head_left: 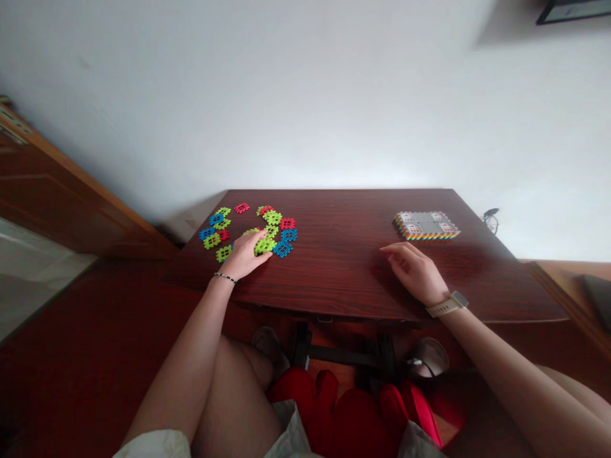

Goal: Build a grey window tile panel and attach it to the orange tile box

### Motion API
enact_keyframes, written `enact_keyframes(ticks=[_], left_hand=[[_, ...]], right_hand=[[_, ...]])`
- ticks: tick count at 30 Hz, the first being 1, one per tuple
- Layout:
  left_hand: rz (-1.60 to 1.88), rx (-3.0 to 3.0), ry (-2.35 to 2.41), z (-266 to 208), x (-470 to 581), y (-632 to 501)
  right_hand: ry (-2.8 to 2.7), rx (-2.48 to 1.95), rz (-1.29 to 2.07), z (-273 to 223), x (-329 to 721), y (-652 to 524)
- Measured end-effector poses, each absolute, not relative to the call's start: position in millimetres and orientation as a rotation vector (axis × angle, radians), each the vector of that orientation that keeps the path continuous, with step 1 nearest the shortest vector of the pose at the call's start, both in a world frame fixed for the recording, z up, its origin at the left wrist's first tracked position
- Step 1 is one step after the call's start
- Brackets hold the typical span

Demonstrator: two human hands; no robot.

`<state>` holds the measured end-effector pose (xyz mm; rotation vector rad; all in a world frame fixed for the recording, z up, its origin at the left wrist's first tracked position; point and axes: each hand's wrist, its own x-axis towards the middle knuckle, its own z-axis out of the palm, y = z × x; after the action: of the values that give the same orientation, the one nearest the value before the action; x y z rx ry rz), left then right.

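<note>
My left hand (245,255) lies over the loose plastic window-shaped building pieces on the left of the table, palm down. Its thumb and fingers are apart, around a green piece (264,246); the fingertips touch the pile, and I see nothing lifted. Beside it are blue pieces (282,249), red pieces (287,223) and more green ones (224,254), some overlapping. On the right, my right hand (420,273) hovers over the table with loosely stretched fingers and holds nothing. Just beyond it sits a flat assembled block (426,225) with a grey top and orange, yellow and green edges.
The dark brown wooden table (334,273) stands against a white wall (305,95). A wooden door (57,191) is at the left. Black cable (491,219) hangs beyond the table's right side. Below the front edge are a red seat (353,416) and my legs.
</note>
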<state>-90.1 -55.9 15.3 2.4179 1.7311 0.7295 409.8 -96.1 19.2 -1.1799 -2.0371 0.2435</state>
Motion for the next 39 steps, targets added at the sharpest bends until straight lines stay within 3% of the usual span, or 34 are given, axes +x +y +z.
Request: enact_keyframes(ticks=[12,24,39], left_hand=[[0.963,2.508,1.727,36,-59,-67],[1.127,2.688,1.274,45,31,-69],[0.940,2.640,0.672,43,124,-76]], right_hand=[[-2.055,-1.181,0.233,20,408,-97],[-2.081,-1.150,0.281,25,399,-100],[-1.565,-0.939,1.101,23,348,-77]])
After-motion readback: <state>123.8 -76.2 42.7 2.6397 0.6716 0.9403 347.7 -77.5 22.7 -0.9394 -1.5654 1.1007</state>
